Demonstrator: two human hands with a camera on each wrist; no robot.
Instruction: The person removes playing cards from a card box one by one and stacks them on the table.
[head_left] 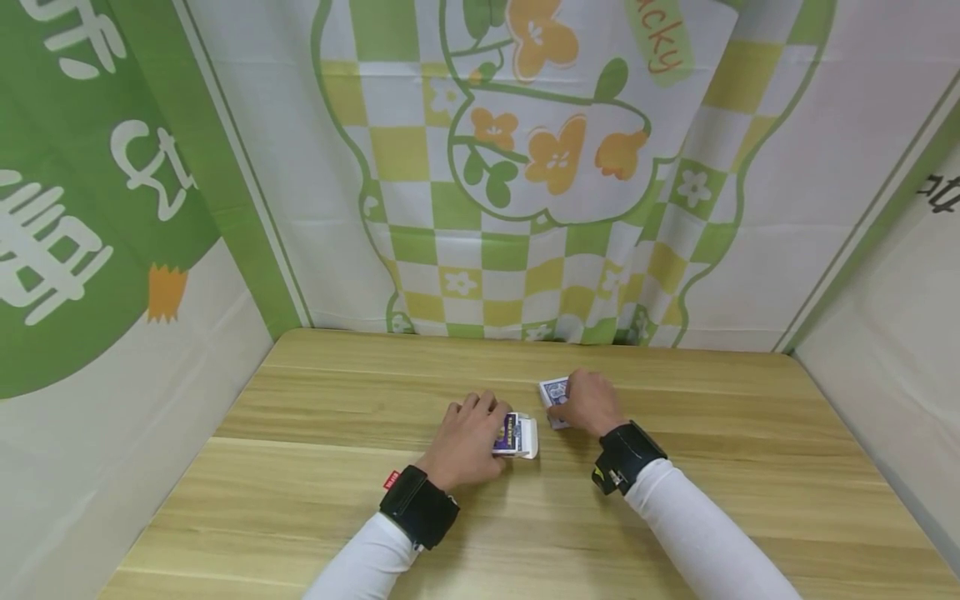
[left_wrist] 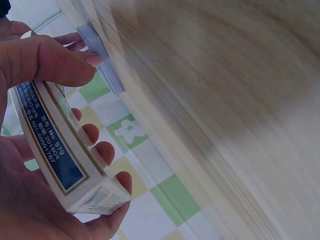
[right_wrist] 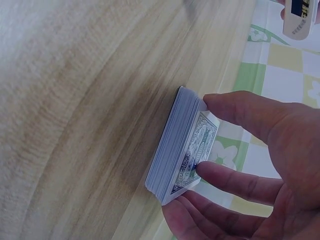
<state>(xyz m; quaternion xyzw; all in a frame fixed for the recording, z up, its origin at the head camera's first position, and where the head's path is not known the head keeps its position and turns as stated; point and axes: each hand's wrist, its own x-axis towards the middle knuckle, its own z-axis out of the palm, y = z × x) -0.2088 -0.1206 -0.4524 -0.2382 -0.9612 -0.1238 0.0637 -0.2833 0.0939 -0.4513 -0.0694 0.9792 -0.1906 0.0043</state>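
My left hand point(head_left: 463, 440) grips a playing-card box point(head_left: 506, 433), thumb on one side and fingers curled round the other. The box's white end flap point(head_left: 530, 437) stands open toward the right. In the left wrist view, dark blue panels with printed text show along the box's side point(left_wrist: 52, 140). To the right and a little farther back, my right hand point(head_left: 592, 403) holds a deck of playing cards point(head_left: 553, 390) by its edges. The right wrist view shows the deck point(right_wrist: 177, 145) squared up close over the table, patterned back outward, the index fingertip resting on that back.
Both hands work over a wood-grain table point(head_left: 337, 400). A curtain point(head_left: 480, 275) with green and yellow checks hangs along its far edge. Printed fabric walls point(head_left: 240, 308) stand at the left and right sides.
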